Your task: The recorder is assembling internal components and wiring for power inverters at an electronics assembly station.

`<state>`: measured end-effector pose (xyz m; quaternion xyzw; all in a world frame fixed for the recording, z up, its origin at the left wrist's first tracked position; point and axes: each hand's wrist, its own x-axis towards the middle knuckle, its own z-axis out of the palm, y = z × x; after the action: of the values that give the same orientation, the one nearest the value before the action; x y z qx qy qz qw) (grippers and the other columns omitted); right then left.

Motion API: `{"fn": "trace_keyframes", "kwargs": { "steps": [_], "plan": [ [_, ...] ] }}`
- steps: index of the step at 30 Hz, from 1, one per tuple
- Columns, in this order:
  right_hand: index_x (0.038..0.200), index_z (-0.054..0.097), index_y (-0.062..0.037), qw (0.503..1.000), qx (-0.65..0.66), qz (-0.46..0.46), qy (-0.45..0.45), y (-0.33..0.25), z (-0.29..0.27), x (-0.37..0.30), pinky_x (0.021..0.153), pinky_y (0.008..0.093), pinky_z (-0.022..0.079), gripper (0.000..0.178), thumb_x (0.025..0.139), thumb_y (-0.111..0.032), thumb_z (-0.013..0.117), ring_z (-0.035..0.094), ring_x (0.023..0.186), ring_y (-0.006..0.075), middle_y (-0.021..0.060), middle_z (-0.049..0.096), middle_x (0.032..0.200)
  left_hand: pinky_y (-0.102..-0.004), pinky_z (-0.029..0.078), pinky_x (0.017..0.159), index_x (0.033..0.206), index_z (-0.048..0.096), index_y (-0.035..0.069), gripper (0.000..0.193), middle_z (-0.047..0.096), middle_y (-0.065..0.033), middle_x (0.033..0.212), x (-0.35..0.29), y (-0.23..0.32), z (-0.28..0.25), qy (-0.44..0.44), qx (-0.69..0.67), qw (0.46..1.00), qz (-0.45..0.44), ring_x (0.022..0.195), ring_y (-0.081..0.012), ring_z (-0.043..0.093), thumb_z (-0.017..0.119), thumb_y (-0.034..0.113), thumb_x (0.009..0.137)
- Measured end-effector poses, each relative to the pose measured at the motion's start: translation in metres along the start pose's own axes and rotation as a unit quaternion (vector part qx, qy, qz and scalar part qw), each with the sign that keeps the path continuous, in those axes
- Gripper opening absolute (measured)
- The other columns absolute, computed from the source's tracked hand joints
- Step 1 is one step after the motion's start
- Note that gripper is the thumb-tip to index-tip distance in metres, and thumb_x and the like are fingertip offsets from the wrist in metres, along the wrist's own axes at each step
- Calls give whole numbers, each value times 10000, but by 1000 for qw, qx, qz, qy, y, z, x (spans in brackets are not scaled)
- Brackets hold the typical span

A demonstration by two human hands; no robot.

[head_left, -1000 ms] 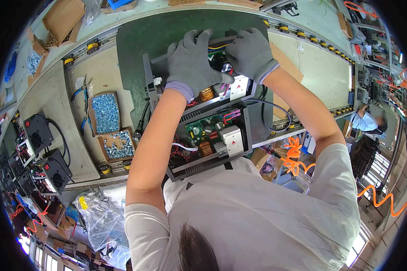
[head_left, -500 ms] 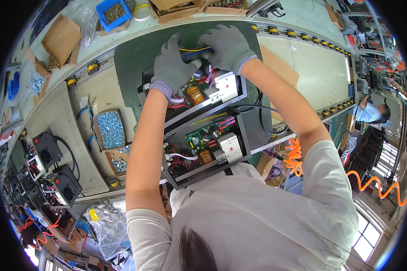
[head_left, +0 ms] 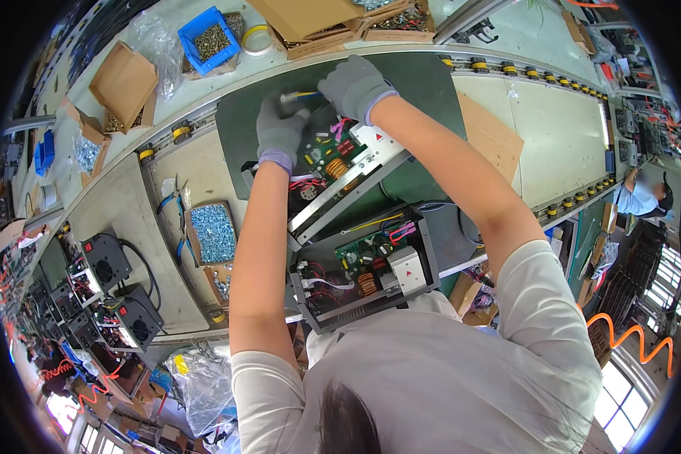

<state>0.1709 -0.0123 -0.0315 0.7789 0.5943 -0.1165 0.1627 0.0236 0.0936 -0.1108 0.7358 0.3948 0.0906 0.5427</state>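
Both hands wear grey gloves over the far of two open electronic units. My right hand (head_left: 353,87) is closed around a yellow-and-blue wire bundle (head_left: 304,94), whose pale end sticks out toward the left. Close to that end is my left hand (head_left: 280,130), its fingers smeared by motion; whether it touches the wires I cannot tell. Beneath the hands, the far unit (head_left: 331,168) sits tilted, with a green circuit board, a copper coil and a white metal plate. A second open unit (head_left: 367,268) in a dark case stands nearer, against my body.
A dark green mat (head_left: 424,98) lies under the far unit. To the left are a box of small bluish parts (head_left: 213,231) and pliers (head_left: 180,219). A blue bin of screws (head_left: 208,41) and cardboard boxes (head_left: 310,23) stand behind. Finished-looking black units (head_left: 102,261) sit at left.
My right hand has closed around the wires and moved slightly left, while my left hand has drawn lower. The far unit appears turned more steeply. My view has shifted a little.
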Motion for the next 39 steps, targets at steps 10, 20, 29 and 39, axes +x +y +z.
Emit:
{"fn": "trace_keyframes", "kwargs": {
  "steps": [10,20,29,39],
  "plan": [
    [1014,697,-142,975,56,83,196,1,7,-37,957,424,445,187,852,-220,645,648,1027,254,51,701,1032,-316,540,893,1428,526,50,547,688,-134,1276,16,-14,5,-7,-180,983,-47,1093,-273,689,664,71,899],
    [958,700,-153,871,264,153,384,5,34,-66,928,466,469,153,873,-269,645,611,1062,315,69,672,1073,-422,506,995,1215,704,128,348,696,-172,1209,21,24,-24,-190,327,925,27,1152,-373,642,657,239,889],
    [885,705,-147,826,300,163,448,-6,37,-80,858,452,502,100,858,-238,674,629,988,325,62,673,1035,-364,545,827,1214,627,-38,519,717,-174,995,9,42,-23,-55,-93,982,-156,895,-272,695,805,217,798],
    [971,723,-89,789,374,284,396,-13,40,-85,866,463,519,257,924,-323,628,643,1049,355,133,690,1108,-219,528,706,1082,728,-21,232,739,-51,933,-50,78,24,-52,-208,972,92,827,-74,653,782,74,877]
  ]
}}
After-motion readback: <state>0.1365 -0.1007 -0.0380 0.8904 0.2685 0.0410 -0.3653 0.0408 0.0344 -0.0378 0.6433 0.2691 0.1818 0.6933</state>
